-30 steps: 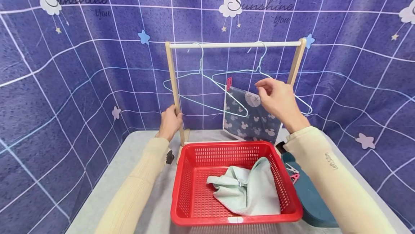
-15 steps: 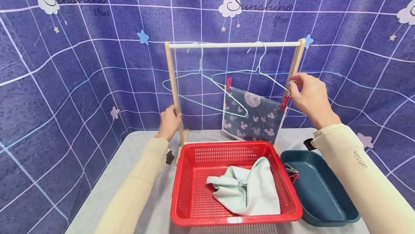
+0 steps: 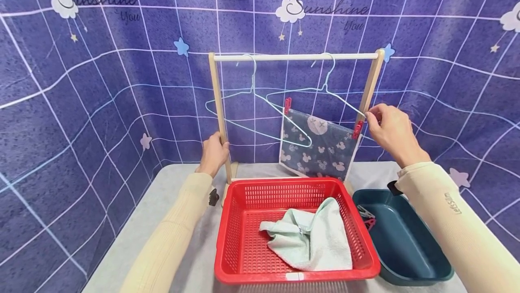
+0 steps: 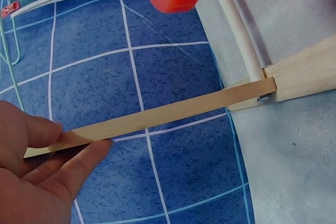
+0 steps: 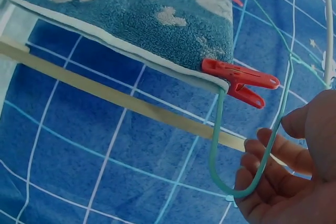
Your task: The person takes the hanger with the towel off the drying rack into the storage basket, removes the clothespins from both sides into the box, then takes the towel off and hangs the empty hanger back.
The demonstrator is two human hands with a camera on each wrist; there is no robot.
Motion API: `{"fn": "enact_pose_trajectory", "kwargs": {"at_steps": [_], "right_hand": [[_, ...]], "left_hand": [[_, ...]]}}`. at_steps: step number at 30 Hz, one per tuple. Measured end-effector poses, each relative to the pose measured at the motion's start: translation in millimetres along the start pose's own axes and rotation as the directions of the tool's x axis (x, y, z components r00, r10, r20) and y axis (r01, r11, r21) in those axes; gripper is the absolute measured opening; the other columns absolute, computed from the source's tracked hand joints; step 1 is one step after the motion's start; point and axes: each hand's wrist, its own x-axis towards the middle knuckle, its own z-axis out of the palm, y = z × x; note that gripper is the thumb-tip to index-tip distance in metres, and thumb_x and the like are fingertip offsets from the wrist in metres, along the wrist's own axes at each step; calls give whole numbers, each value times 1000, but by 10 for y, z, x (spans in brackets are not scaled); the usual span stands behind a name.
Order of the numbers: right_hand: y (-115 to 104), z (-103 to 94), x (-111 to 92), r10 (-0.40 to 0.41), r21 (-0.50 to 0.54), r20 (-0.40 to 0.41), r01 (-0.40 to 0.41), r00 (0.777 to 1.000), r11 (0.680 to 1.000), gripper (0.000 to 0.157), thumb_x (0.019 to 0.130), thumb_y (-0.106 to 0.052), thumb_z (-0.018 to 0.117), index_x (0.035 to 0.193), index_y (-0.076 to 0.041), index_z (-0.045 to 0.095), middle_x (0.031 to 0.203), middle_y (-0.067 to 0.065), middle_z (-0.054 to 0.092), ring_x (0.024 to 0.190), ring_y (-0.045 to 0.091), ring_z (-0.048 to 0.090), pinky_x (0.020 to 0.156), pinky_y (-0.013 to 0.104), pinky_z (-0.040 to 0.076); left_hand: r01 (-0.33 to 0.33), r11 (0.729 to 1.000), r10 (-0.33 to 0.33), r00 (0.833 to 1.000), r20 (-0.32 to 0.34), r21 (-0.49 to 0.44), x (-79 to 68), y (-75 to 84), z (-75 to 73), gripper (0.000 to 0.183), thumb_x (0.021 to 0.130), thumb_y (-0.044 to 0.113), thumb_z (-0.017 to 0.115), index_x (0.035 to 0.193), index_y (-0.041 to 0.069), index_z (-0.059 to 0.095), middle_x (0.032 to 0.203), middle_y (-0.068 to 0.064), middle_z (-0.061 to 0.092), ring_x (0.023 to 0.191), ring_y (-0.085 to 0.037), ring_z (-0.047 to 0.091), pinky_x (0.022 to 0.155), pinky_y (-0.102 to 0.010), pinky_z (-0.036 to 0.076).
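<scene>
My left hand (image 3: pixel 214 153) grips the left wooden post (image 3: pixel 218 99) of a small drying rack; in the left wrist view, thumb and fingers lie on either side of the post (image 4: pixel 173 109). At the right, my right hand (image 3: pixel 393 132) holds the right end of a light green wire hanger (image 3: pixel 344 102), the wire (image 5: pixel 261 167) running between thumb and fingers in the right wrist view. A dark blue patterned towel (image 3: pixel 310 148) hangs from this hanger's lower bar. One red clothespin (image 3: pixel 287 105) grips its left corner, another clothespin (image 5: pixel 239 77) its right corner.
A second hanger (image 3: pixel 280 111) hangs bare on the white rail (image 3: pixel 292 57). In front stands a red basket (image 3: pixel 221 239) with a pale green cloth (image 3: pixel 321 243) inside. Right of it, a dark teal basin (image 3: pixel 406 239) holds several clothespins (image 3: pixel 367 217). A patterned curtain (image 3: pixel 122 126) surrounds the table.
My right hand has moved right from in front of the towel to the hanger's right end and taken hold of it. My left hand stays on the post.
</scene>
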Motion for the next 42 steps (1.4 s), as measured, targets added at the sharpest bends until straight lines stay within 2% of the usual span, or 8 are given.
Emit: {"fn": "enact_pose_trajectory", "kwargs": {"at_steps": [6, 12, 15, 26, 36, 42], "right_hand": [[43, 57, -20, -40, 4, -7, 40, 999, 999, 33, 106, -31, 57, 108, 0, 68, 86, 16, 63, 73, 30, 56, 63, 43, 43], [67, 141, -27, -115, -14, -116, 114, 987, 993, 23, 105, -17, 56, 101, 2, 68, 84, 19, 68, 71, 33, 60, 67, 48, 43], [70, 173, -43, -119, -9, -156, 119, 981, 993, 21, 105, -15, 56, 101, 3, 67, 86, 21, 68, 73, 35, 61, 70, 51, 43], [73, 213, -85, -79, 21, -239, 86, 968, 996, 19, 104, -14, 56, 101, 3, 65, 83, 20, 64, 71, 33, 55, 66, 43, 37], [-32, 90, -81, -71, 28, -279, 82, 958, 996, 21, 105, -14, 55, 102, 3, 66, 85, 20, 65, 71, 32, 55, 66, 40, 37], [-113, -58, -52, -64, 15, -295, 72, 953, 997, 22, 104, -17, 57, 103, 1, 69, 83, 18, 67, 68, 27, 54, 64, 30, 34]], "left_hand": [[-6, 1000, 6, 1000, -3, 5, -2, 6, -11, 10, 102, 13, 60, 103, 3, 60, 93, -18, 69, 88, -33, 71, 72, -44, 58], [-3, 1000, 3, 1000, -4, 6, 0, 4, -3, 10, 102, 12, 60, 103, 3, 60, 93, -18, 69, 89, -33, 71, 73, -45, 58], [2, 1000, -2, 1000, -3, 4, 2, 4, 2, 9, 102, 12, 60, 104, 3, 59, 93, -18, 69, 89, -33, 71, 73, -45, 58], [7, 1000, -7, 1000, 3, 4, 1, 28, 20, 11, 102, 13, 59, 105, 2, 59, 96, -19, 69, 91, -34, 71, 75, -46, 58], [-1, 1000, 1, 1000, -6, 9, -5, 11, 16, 10, 102, 12, 60, 103, 2, 59, 95, -19, 68, 91, -35, 71, 75, -46, 59], [5, 1000, -5, 1000, -3, 15, 8, 14, 4, 10, 102, 13, 59, 102, 3, 59, 95, -19, 68, 92, -35, 71, 76, -46, 58]]}}
